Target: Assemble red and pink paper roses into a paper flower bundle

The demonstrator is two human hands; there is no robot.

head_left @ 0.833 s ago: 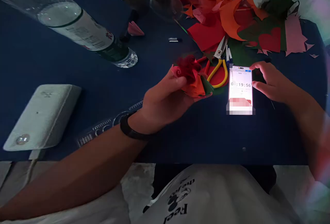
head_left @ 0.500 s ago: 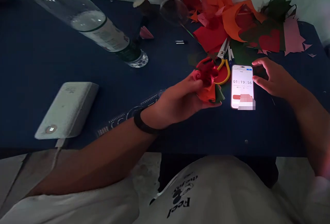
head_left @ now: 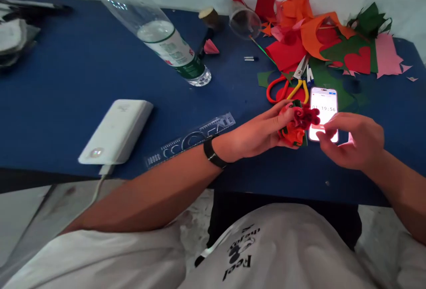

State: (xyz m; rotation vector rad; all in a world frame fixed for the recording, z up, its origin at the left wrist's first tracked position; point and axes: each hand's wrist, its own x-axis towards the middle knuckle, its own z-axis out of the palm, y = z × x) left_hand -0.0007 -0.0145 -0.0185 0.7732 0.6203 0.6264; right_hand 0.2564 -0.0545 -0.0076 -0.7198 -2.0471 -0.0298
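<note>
My left hand (head_left: 266, 131) is closed around a small bunch of red and orange rolled flowers (head_left: 294, 131) with green pieces at its edge. Its fingers and palm hide part of the bunch. Just right of it, my right hand (head_left: 354, 140) hovers over the lower right of a lit phone (head_left: 324, 103) showing a timer. The right thumb and forefinger are bent towards each other with a small gap, and nothing shows between them. Behind the bunch lie scissors with yellow handles (head_left: 301, 89) and another red handle loop (head_left: 271, 91).
Red, orange, pink and green scraps (head_left: 328, 43) are heaped at the back right beside a clear cup (head_left: 245, 23). A large bottle (head_left: 173, 49) stands left of centre. A white power bank (head_left: 115, 131) with a cable and a clear stencil ruler (head_left: 193, 138) lie nearer.
My right hand has moved from the phone's right side to over its lower part, close to the flowers. My left hand, with the bunch, has shifted right. The view has swung left and brightened.
</note>
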